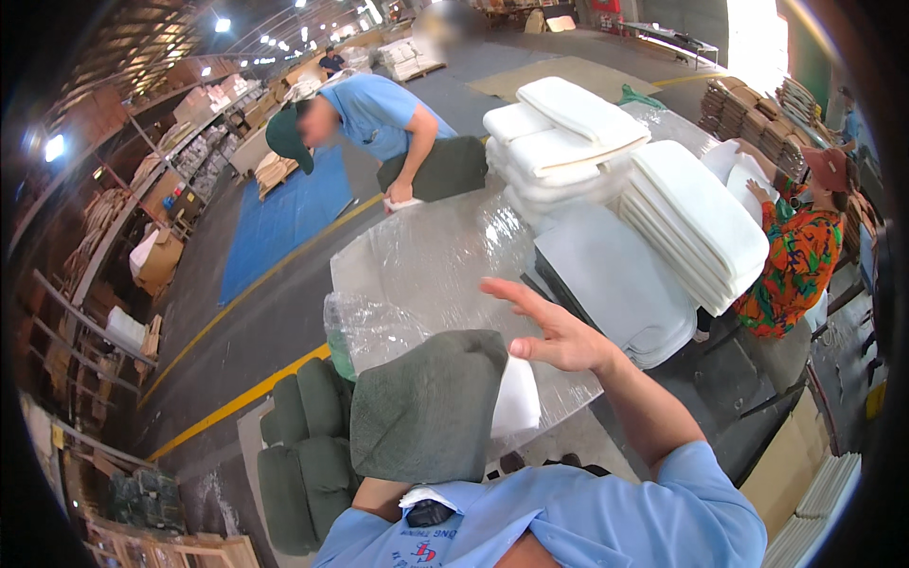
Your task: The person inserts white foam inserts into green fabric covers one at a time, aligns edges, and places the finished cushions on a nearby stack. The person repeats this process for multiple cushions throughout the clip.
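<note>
A dark green fabric-covered cushion (426,412) is directly before my chest, at the near edge of the plastic-wrapped table. My left forearm runs in beneath it; that hand is hidden behind the fabric, so its grip does not show. White material (516,396) sticks out at the cushion's right side. My right hand (559,333) is raised just above and right of this white part, fingers spread and holding nothing. More green cushions (308,454) are piled at my left. Clear plastic film (379,327) lies crumpled on the table's left corner.
White foam pads (696,213) and folded white padding (568,128) are stacked on the table (436,246), beside grey flat pieces (625,279). Across it, a co-worker (379,123) bends over another green cushion (436,170). Another person (800,246) works at the right.
</note>
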{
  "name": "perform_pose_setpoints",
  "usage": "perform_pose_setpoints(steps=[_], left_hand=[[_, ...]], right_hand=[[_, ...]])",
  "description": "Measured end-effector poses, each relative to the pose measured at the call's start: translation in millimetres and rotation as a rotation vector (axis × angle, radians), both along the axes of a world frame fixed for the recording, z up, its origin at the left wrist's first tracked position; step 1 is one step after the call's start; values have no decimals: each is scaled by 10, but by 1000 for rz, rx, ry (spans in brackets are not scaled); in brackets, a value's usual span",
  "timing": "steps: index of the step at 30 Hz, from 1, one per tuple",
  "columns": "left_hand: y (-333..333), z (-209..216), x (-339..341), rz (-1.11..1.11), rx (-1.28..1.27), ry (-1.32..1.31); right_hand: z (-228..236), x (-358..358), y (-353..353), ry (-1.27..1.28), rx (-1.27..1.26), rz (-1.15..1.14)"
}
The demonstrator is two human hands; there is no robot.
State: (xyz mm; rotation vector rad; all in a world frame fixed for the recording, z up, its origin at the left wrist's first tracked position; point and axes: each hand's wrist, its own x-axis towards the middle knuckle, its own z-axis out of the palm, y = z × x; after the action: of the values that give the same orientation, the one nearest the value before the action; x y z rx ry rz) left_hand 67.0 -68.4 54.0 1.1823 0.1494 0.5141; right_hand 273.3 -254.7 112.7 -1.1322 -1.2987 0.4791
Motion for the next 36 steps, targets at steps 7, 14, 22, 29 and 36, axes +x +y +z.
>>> perform_pose_setpoints(steps=[7,14,22,29,36], left_hand=[[-409,109,-71,60,-19,-26],[-751,114,-286,153,-32,-61],[-1120,191,81,11,-71,-133],[-1129,260,220,-518,-809,-418],[-999,340,106,-468,-456,-446]], right_hand=[[-196,-34,-36,314,-205,469],[-391,84,-177,525,101,386],[-129,350,39,131,-67,147],[-389,814,-132,551,77,-47],[-255,917,-468,445,97,-230]])
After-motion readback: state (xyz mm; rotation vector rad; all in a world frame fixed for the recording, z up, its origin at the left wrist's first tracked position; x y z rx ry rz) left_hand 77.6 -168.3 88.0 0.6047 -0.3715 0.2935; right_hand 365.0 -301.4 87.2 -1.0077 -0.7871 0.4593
